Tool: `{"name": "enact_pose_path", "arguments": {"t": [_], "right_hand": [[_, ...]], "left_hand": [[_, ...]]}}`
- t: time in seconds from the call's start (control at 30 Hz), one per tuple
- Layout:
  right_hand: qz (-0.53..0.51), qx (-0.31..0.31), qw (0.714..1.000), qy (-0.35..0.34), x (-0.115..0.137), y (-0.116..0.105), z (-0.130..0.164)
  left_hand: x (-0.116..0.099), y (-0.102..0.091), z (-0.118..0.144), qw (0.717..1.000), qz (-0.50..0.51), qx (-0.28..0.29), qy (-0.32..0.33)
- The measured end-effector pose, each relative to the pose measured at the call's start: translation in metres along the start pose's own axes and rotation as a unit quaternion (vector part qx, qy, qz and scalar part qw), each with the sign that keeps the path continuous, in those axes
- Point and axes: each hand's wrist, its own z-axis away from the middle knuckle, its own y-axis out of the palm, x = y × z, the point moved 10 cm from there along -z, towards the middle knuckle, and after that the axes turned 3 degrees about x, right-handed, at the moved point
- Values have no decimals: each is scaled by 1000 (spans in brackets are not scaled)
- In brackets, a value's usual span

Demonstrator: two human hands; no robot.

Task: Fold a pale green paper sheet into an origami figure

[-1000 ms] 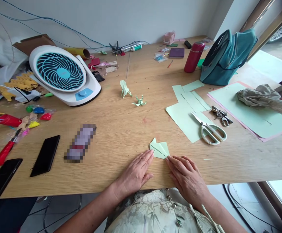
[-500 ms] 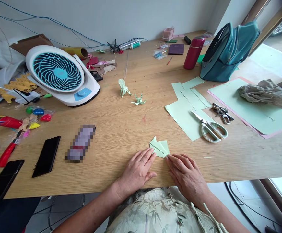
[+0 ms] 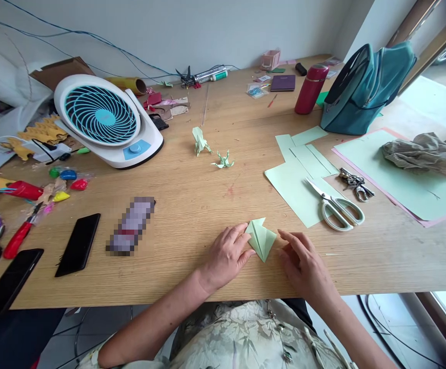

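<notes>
A small piece of folded pale green paper point(image 3: 262, 241) lies near the front edge of the table, its point toward me and crease lines across it. My left hand point(image 3: 228, 251) holds its left side, fingertips on the upper left edge and thumb by the lower left. Just off the paper's right corner is my right hand point(image 3: 300, 256), fingers loosely bent and apart, holding nothing. Farther back stand two folded green paper figures point(image 3: 200, 141), point(image 3: 223, 160). White-handled scissors point(image 3: 338, 209) rest partly on green paper sheets point(image 3: 294, 187) to the right.
A white fan point(image 3: 130, 148) stands back left, with phones point(image 3: 78, 245) in front of it. Clay packets and a red-handled tool point(image 3: 18, 240) lie far left. Keys point(image 3: 356, 184), a red flask point(image 3: 311, 89), a teal bag point(image 3: 365, 92) and larger sheets point(image 3: 400, 174) occupy the right.
The folded paper has turned, so its point now faces me, and sits slightly farther right. My right hand has come off it; my left hand remains at its left side. The view shifted slightly.
</notes>
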Motion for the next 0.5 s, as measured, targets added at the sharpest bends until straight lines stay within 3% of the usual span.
{"name": "enact_pose_path", "arguments": {"t": [0.13,0.3,0.4,0.5], "right_hand": [[82,-33,996,31,3,0,-17],[118,-40,992,28,8,6,-27],[30,-18,998,54,2,6,-27],[-141,22,985,99,-5,9,-26]], "left_hand": [[12,2,-13,993,1,-23,-116],[18,6,-23,984,75,-26,-158],[24,10,-27,964,194,-15,-181],[31,17,-33,906,370,-6,-203]]}}
